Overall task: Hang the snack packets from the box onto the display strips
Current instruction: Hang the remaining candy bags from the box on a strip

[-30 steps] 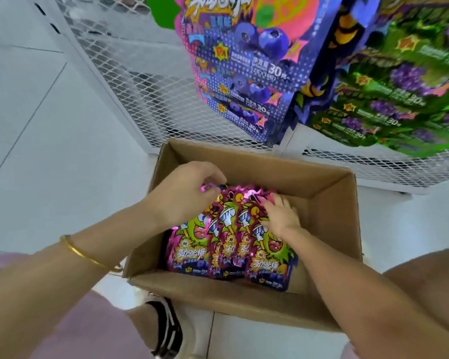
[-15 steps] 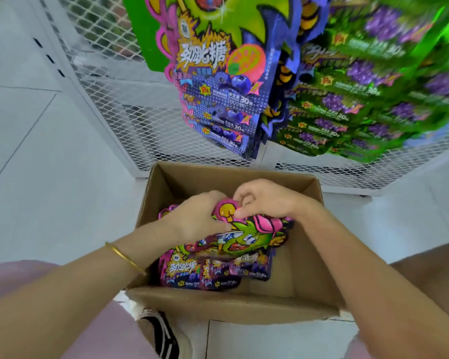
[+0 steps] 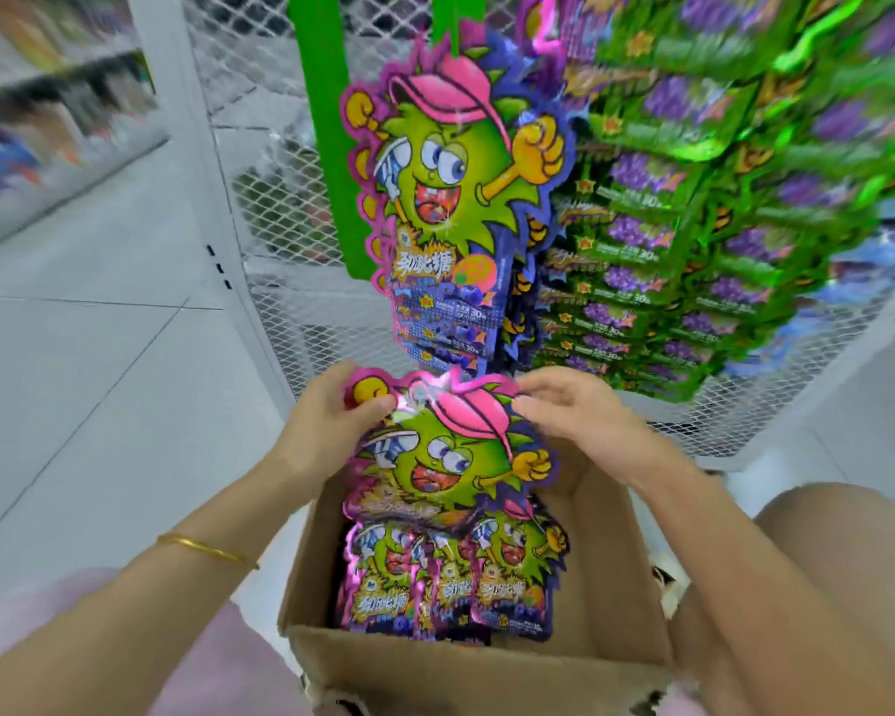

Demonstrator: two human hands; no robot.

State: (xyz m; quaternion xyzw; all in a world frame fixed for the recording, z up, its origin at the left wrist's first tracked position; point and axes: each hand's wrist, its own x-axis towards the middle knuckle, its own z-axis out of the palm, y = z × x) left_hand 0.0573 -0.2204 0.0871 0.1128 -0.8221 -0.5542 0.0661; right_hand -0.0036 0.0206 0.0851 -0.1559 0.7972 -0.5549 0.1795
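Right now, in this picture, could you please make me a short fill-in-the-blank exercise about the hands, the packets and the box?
1. The left hand grips a lifted packet above the cardboard ___.
2. The gold bangle sits on the ___ wrist.
3. The display strip behind the hung packets is ___ in colour.
4. The cartoon figure on the lifted packet wears a ___ cap.
Missing words: box; left; green; pink.

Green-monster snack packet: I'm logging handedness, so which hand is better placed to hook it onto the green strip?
Probably the left hand: it pinches the green-monster snack packet by its top corner, below the green display strip. The right hand only reaches the packet's edge with loose, open fingers.
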